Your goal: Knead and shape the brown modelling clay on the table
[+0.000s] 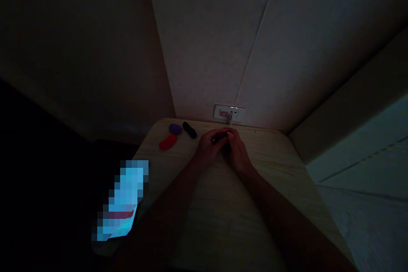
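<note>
Near the back of the wooden tabletop (223,212), my left hand (208,146) and my right hand (237,148) come together, fingertips meeting and fingers curled inward. A dark gap lies between the palms, and whatever they may hold is hidden in shadow. To the left of my hands lie a black elongated piece (189,130), a purple lump (175,128) and a red oblong lump (167,142). All three look soft and clay-like, though the dim light hides their detail. Neither hand touches them.
A lit phone (126,225), its screen partly pixelated, is at the table's left edge. A wall socket (229,113) with a plug in it sits just above the back edge. Pale walls stand behind, and a light panelled surface (366,170) is at the right.
</note>
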Tool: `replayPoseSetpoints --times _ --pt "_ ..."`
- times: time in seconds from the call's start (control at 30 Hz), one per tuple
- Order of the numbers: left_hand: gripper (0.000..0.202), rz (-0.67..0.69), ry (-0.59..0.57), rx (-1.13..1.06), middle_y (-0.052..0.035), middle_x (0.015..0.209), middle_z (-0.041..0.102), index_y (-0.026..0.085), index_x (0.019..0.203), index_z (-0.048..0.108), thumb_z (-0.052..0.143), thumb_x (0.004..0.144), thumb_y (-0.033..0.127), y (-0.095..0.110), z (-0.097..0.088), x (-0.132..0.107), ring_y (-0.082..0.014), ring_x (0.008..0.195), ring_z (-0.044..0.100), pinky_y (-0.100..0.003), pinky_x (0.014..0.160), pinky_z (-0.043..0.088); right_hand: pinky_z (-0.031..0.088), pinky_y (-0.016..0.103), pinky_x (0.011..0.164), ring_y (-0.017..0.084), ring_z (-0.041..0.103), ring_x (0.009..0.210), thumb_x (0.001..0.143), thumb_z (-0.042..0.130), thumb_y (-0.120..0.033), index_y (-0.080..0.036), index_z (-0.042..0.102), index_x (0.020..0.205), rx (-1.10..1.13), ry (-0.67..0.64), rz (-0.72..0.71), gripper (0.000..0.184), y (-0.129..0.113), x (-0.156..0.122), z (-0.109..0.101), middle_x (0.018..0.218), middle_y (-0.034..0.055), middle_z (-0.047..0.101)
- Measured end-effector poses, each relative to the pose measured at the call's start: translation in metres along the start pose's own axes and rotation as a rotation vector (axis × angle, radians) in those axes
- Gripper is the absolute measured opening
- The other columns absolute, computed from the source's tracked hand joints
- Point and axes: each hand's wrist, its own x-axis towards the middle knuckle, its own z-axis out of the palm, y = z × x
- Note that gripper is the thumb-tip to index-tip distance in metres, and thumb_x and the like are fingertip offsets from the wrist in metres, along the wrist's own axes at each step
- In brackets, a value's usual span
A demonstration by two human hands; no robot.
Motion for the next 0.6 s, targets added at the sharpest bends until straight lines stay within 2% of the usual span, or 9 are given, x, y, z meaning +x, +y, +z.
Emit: replayPoseSetpoints --times 0.13,0.23,0.3,0.43,0.6 --pt "0.021 -0.018 0.008 0.052 -0.0079 0.099 0.079 0.019 0.095 0.080 0.081 0.077 0.031 0.000 0.001 -0.001 -0.0221 0.094 0.070 -0.036 0.091 0.052 0.054 0.037 0.086 0.023 0.069 0.096 0.106 0.038 -0.053 -0.025 0.053 0.134 0.005 -0.020 0.025 0.042 0.004 0.000 -0.002 0.107 0.0059 0.072" --pt "0.019 -0.037 0.048 0.008 -0.0042 0.087 0.076 0.018 0.090 0.078 0.081 0.075 0.029 -0.001 0.001 0.000 -0.0181 0.081 0.067 -0.031 0.078 0.051 0.053 0.034 0.076 0.021 0.067 0.082 0.103 0.044 -0.047 -0.024 0.054 0.129 -0.016 0.004 0.023 0.036 0.003 0.000 -0.002 0.093 0.0025 0.070" --pt "0.019 -0.045 0.081 -0.019 -0.0026 0.081 0.074 0.018 0.088 0.076 0.081 0.076 0.032 -0.001 0.000 0.001 -0.0157 0.072 0.063 -0.028 0.070 0.049 0.053 0.033 0.074 0.020 0.067 0.080 0.100 0.050 -0.044 -0.023 0.056 0.122 -0.041 0.024 0.006 0.031 0.000 0.001 -0.001 0.091 0.0022 0.070" --pt "0.027 -0.063 0.155 -0.100 -0.0020 0.081 0.070 0.017 0.088 0.072 0.082 0.075 0.039 -0.003 -0.003 0.002 -0.0156 0.072 0.061 -0.027 0.066 0.047 0.056 0.036 0.082 0.022 0.070 0.090 0.097 0.058 -0.044 -0.022 0.059 0.112 -0.113 0.042 -0.062 0.027 -0.005 0.001 0.002 0.103 0.0070 0.073" --pt "0.034 -0.088 0.238 -0.252 0.0000 0.085 0.066 0.019 0.086 0.064 0.076 0.078 0.050 -0.009 0.002 0.004 -0.0151 0.080 0.062 -0.027 0.077 0.050 0.054 0.048 0.099 0.028 0.064 0.109 0.093 0.066 -0.041 -0.023 0.066 0.120 -0.286 0.044 -0.188 0.032 -0.009 0.000 0.004 0.119 0.0130 0.067"
